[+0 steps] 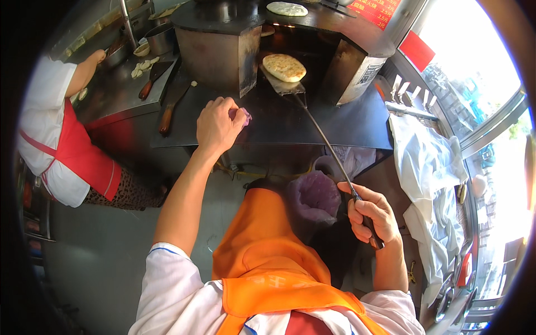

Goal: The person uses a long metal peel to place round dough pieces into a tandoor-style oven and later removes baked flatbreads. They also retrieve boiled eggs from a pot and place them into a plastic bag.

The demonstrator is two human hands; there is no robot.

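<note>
A long-handled metal spatula [322, 132] is gripped by its dark handle in my right hand [374, 215]. On the spatula's blade lies a round, browned flatbread [284, 68], at the dark mouth of the oven [316, 46]. My left hand [217, 123] pinches a crumpled purple cloth or piece of plastic [247, 117] above the black worktop [284, 121]. To the left of that hand, a wooden-handled scraper [169, 113] rests on the worktop. A pale round of dough [287, 9] lies on the griddle top above the oven mouth.
A co-worker in a red apron [86, 146] stands at the steel counter [121, 92] on the left. That counter holds another spatula [153, 81], dough pieces [144, 68] and a metal pot [161, 38]. Below the worktop is a purple-lined bin [316, 197]. White cloth [427, 167] covers the right side.
</note>
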